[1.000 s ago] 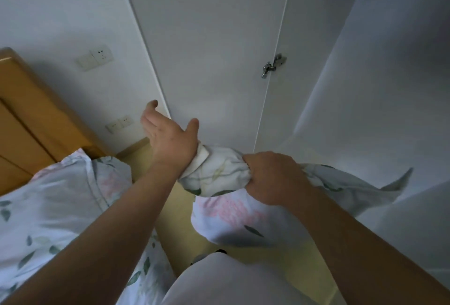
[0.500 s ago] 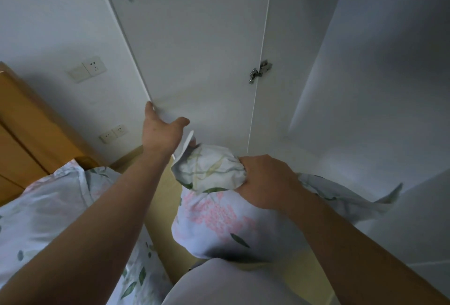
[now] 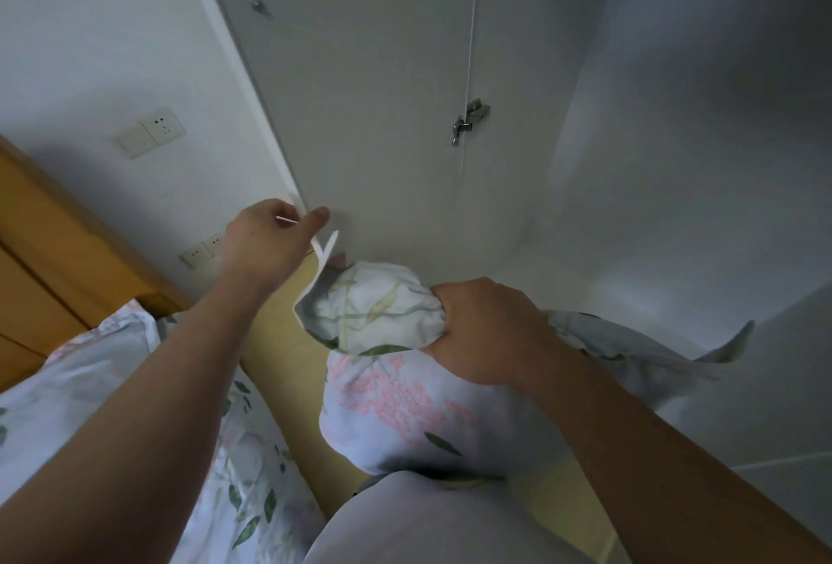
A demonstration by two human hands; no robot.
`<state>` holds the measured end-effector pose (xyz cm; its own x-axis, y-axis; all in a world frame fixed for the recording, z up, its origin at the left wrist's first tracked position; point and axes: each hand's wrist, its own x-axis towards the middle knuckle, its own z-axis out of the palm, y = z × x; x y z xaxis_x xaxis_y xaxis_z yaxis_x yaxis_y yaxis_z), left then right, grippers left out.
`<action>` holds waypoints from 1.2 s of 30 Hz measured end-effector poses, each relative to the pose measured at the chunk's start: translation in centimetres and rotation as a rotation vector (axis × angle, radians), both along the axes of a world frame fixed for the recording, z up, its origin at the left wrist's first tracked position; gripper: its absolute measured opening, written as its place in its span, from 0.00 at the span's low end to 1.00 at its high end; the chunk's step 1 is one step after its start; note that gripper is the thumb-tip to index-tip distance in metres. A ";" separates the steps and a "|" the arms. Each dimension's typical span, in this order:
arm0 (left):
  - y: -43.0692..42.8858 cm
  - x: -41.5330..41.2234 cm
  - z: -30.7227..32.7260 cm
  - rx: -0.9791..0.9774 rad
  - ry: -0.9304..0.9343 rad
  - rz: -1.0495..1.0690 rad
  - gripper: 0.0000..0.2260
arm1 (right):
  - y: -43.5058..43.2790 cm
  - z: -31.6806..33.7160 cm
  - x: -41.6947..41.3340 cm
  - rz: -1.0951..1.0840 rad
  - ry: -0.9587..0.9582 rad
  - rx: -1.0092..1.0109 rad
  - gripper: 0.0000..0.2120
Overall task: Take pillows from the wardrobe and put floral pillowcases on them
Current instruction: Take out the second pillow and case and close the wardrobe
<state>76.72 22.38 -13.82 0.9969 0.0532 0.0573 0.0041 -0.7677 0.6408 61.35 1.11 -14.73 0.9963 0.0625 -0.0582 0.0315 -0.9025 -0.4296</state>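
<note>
A pillow in a floral pillowcase [image 3: 405, 401], pale blue with pink flowers and green leaves, hangs in front of me. My right hand [image 3: 486, 334] is shut on its bunched open end, where a white-and-green wad of cloth [image 3: 378, 311] bulges out. My left hand [image 3: 270, 234] is raised above and left of it, pinching thin white tie strips [image 3: 325, 246] that run down to the case's opening. The white wardrobe door [image 3: 360, 90] stands right behind both hands.
A bed with floral bedding [image 3: 81, 383] lies at the lower left, against a wooden headboard [image 3: 40, 257]. Wall sockets [image 3: 153, 131] sit on the white wall. A metal hinge [image 3: 468, 122] is on the wardrobe door. The yellow floor [image 3: 288, 361] runs between bed and wardrobe.
My left hand has let go of the bunched end and risen up and left, pulling the white ties taut. My right hand keeps its grip; the pillow hangs a little lower.
</note>
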 end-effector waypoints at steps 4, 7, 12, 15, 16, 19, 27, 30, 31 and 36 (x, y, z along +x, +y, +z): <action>-2.7 -1.8 0.8 0.044 0.082 -0.205 0.18 | 0.3 0.0 -0.5 -0.006 -0.004 0.001 0.17; -6.0 -2.7 1.2 0.156 0.105 -0.447 0.23 | 0.0 0.3 -1.2 -0.021 0.026 0.000 0.16; -12.5 -3.7 1.3 0.395 0.042 -0.741 0.30 | -3.0 -0.1 -2.5 -0.171 0.177 0.028 0.07; -16.3 -4.0 1.1 0.496 -0.010 -0.844 0.33 | -5.0 -0.3 -4.0 -0.309 0.174 0.064 0.08; -17.8 -4.1 1.1 0.504 -0.013 -0.878 0.32 | -5.7 -0.3 -4.6 -0.365 0.167 0.077 0.13; -22.4 -4.5 0.8 0.484 -0.060 -0.959 0.29 | -7.3 -0.5 -6.0 -0.493 0.159 0.114 0.22; -33.2 -4.9 -0.7 0.324 -0.076 -1.017 0.25 | -10.7 -0.2 -8.8 -0.762 0.122 0.001 0.14; -34.8 -4.9 -0.6 0.292 -0.048 -1.008 0.25 | -11.3 0.0 -9.4 -0.874 0.111 -0.036 0.15; -35.3 -4.8 -0.6 0.314 -0.041 -1.032 0.24 | -11.4 0.0 -9.4 -0.903 0.107 -0.048 0.14; -36.5 -4.5 -1.6 0.236 0.114 -1.126 0.24 | -11.4 0.2 -9.4 -1.007 0.087 -0.074 0.12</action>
<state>72.22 -14.10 -15.37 0.4732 -0.8688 -0.1458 -0.7100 -0.4741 0.5207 51.99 -10.29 -14.48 0.5760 -0.8110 -0.1029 -0.7875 -0.5167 -0.3360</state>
